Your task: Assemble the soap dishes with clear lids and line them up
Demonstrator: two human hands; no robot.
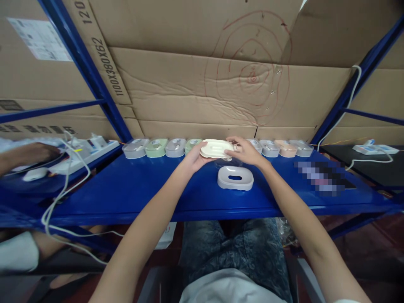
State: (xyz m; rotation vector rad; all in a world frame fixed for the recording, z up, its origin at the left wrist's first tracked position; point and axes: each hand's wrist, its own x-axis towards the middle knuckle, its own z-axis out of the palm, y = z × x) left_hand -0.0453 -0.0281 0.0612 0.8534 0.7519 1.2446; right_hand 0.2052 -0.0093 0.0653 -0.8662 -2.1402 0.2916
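"Cardboard point(176, 84) across the whole far side here, red rings point(253, 78) scrawled on its right half!"

"And below it, the blue surface point(151, 185), stretching left to right. What's up along the far edge?"

"A row of small rounded boxes. Four on the left, ending in a green box point(157, 147) and a grey box point(135, 148); four more on the right, a peach box point(286, 148) among them."

"To the left, a co-worker's hand point(39, 155) near white power strips point(91, 151), fingers too blurred to read."

"Back to the middle: the person's left hand point(197, 158) and right hand point(248, 151), both raised above the surface, facing each other!"

"Just near of them sits a pale grey shell point(235, 184), resting on the surface, an oval slot in its top showing blue."

"Now the one in play, a cream piece point(216, 148), in the gap between the two groups of boxes. Left hand pinches its left end, thumb on top, fingers beneath!"

"The right?"

"Curved around the right end, thumb touching the top. Whether it truly grips, I cannot tell."

"And a clear piece point(235, 163) peeks out just beyond the shell, partly hidden."
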